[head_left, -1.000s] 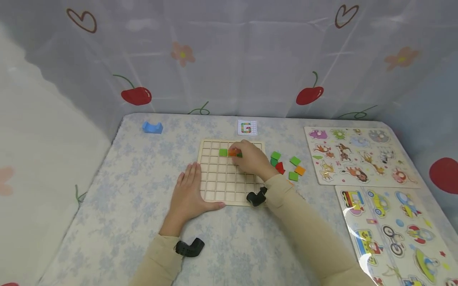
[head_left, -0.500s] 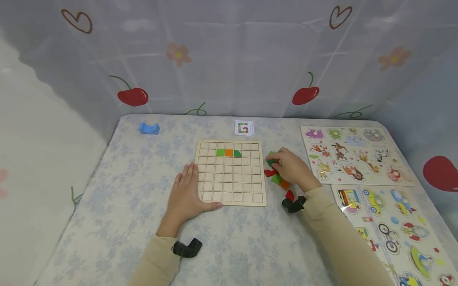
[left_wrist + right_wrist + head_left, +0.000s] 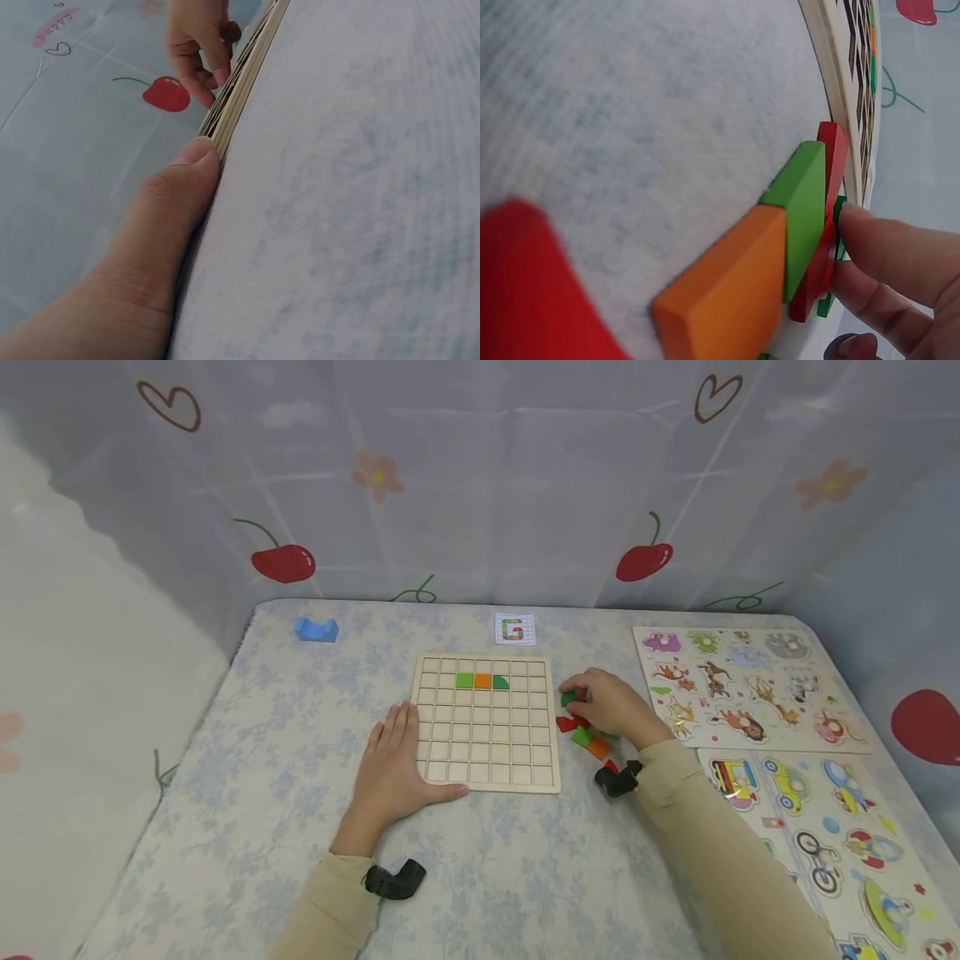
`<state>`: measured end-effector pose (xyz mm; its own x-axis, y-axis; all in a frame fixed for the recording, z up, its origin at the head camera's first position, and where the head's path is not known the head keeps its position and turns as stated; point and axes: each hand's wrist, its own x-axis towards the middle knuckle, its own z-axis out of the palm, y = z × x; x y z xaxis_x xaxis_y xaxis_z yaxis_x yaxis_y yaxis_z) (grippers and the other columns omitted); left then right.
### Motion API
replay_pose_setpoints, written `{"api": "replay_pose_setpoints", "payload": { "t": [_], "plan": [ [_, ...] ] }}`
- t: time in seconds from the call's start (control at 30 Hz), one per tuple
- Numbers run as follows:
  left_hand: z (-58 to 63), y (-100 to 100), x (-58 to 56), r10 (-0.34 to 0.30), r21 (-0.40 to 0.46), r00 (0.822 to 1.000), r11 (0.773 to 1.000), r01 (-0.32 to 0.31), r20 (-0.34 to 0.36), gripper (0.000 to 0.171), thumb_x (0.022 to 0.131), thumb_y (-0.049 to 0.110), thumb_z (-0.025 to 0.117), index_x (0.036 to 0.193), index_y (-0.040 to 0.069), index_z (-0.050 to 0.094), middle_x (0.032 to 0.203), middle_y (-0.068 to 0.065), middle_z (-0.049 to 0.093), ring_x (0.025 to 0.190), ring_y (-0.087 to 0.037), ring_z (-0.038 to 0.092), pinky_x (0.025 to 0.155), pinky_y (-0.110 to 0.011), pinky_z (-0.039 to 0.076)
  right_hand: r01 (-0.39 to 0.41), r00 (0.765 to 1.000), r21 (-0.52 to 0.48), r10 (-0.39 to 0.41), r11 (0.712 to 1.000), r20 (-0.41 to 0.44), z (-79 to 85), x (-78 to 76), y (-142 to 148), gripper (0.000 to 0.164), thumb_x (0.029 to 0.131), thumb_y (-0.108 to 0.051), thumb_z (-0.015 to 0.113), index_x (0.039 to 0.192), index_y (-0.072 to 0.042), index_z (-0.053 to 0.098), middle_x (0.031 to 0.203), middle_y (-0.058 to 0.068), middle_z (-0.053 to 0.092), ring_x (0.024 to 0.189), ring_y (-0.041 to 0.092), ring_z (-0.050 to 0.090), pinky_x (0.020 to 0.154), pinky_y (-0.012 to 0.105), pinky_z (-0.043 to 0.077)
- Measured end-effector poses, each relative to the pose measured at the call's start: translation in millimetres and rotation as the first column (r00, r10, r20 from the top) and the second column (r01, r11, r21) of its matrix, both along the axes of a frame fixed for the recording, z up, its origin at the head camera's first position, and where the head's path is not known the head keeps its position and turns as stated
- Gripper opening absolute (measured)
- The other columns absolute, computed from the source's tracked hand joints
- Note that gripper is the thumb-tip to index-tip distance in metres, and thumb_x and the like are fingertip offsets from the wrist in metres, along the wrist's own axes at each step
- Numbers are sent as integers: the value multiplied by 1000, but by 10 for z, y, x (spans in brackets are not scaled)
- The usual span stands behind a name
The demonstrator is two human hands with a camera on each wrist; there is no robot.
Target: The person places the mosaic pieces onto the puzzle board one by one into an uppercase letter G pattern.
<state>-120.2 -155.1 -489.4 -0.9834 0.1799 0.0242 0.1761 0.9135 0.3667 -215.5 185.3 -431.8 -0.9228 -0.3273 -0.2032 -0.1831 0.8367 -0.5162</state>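
Note:
My left hand (image 3: 390, 768) lies with straight fingers along the left edge of the wooden grid board (image 3: 487, 735), its thumb against the front edge. On the board sit a light green square tile (image 3: 465, 681), an orange square tile (image 3: 483, 681) and a dark green quarter-round tile (image 3: 500, 682) in one row. Right of the board, my right hand (image 3: 611, 702) pinches another dark green tile (image 3: 567, 698) between thumb and finger. Beside those fingers lie red tiles (image 3: 832, 165), a light green tile (image 3: 804, 210) and an orange tile (image 3: 727, 285); the hand partly hides the pile.
A small card (image 3: 515, 629) with a coloured G pattern lies behind the board. A blue holder-like block (image 3: 317, 630) stands at the back left. At the right are an animal puzzle board (image 3: 750, 689) and a vehicle puzzle board (image 3: 832, 852).
My right hand has left the dark green tile on the board and moved right to the loose tiles, where it pinches another dark green one. The left hand keeps its place.

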Motion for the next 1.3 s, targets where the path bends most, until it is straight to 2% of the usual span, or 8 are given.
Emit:
{"api": "replay_pose_setpoints", "payload": {
  "t": [0.17, 0.3, 0.47, 0.63, 0.87, 1.0, 1.17, 1.3],
  "plan": [
    [-4, 1, -4, 1, -1, 1000, 1000, -1, -2, 148, 56, 100, 50, 160, 5, 4, 168, -11, 5, 157, -28, 3, 126, -50, 11, -6, 1000, 4, 6, 1000, 13, 2, -25, -8, 32, 96, -18, 66, 126, -9, 66, 101, 8, 60, 88, 23, 54, 78, 36, 48],
    [-8, 3, -9, 1, 3, 1000, 1000, -1, 4, 148, 56, 100, 50, 160, 6, 3, 168, -11, 4, 157, -27, 2, 126, -50, 10, 13, 1000, -2, -13, 1000, 18, -6, -32, -3, 26, 95, -18, 67, 120, -9, 66, 99, 8, 60, 85, 22, 55, 75, 34, 49],
    [-11, 1, -8, 0, 2, 1000, 1000, 0, 11, 148, 56, 100, 50, 160, 6, 2, 168, -11, 3, 157, -27, 2, 126, -50, 10, 52, 998, -81, -49, 995, 34, -30, -23, 19, 15, 95, -15, 67, 107, -10, 60, 102, 9, 59, 76, 23, 55, 67, 33, 50],
    [-1, 6, -9, -3, 3, 1000, 1000, 3, 11, 148, 56, 100, 52, 160, 5, 3, 168, -12, 4, 157, -27, 2, 126, -50, 10, 95, 995, -149, -94, 984, 10, -40, -37, -28, 14, 97, -18, 66, 106, -13, 57, 103, 8, 60, 71, 22, 55, 63, 31, 49],
    [17, 7, -11, 0, -1, 1000, 1000, 0, 15, 149, 55, 100, 52, 160, 4, 4, 168, -12, 5, 157, -27, 3, 126, -50, 10, 110, 993, -263, -114, 958, 1, 35, -162, -477, 17, 95, -22, 68, 108, -14, 59, 106, 7, 63, 80, 26, 54, 62, 32, 45],
    [13, 7, -18, 5, -7, 1000, 1000, -5, 15, 150, 55, 101, 49, 160, 4, 4, 168, -12, 5, 157, -27, 3, 126, -49, 11, 63, 998, -295, -65, 953, 3, 41, -230, -825, 17, 97, -21, 66, 110, -14, 61, 108, 7, 64, 89, 24, 56, 69, 33, 45],
    [4, 6, -14, 6, -6, 1000, 1000, -6, 11, 150, 55, 102, 48, 160, 4, 4, 168, -12, 5, 157, -27, 3, 126, -49, 11, -7, 1000, -317, 0, 948, -20, -18, -283, -1198, 15, 97, -20, 66, 110, -13, 63, 104, 6, 66, 88, 22, 59, 72, 33, 48],
    [6, 12, -12, 9, -7, 1000, 1000, -8, 15, 150, 55, 102, 48, 160, 5, 4, 168, -11, 5, 157, -26, 3, 126, -49, 10, -32, 999, -311, 22, 950, -35, -55, -304, -1397, 13, 96, -19, 67, 107, -13, 63, 100, 3, 66, 84, 19, 59, 72, 32, 48]
  ]
}}
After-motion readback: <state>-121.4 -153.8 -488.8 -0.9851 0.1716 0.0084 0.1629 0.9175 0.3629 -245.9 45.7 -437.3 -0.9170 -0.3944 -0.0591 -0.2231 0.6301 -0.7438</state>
